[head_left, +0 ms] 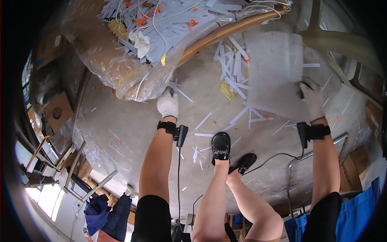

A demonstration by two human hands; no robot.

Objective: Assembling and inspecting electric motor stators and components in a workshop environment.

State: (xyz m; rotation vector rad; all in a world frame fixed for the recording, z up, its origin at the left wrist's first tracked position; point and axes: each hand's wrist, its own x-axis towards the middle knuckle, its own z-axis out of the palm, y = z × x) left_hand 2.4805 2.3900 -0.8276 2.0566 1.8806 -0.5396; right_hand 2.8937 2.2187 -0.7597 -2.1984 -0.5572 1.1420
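Observation:
My right hand (312, 99), in a white glove with dark fingertips, grips the edge of a translucent greyish plastic sheet (274, 60), which is smeared by motion. My left hand (167, 104), gloved the same way, is closed low over the floor beside the rim of a large clear plastic bag (137, 86). Its fingers point away, and what they hold is hidden. White paper strips (183, 92) lie against its fingertips. The bag is heaped with pale paper strips (177, 24), orange scraps, white string and a crumpled white piece (141, 43).
More paper strips (231, 66) and a yellow scrap (226, 90) litter the concrete floor (193, 161) between my hands. A brown curved edge (238, 30) runs along the bag. A chair frame (340, 40) stands far right, cardboard boxes (58, 113) at left. Another person (109, 213) is at lower left.

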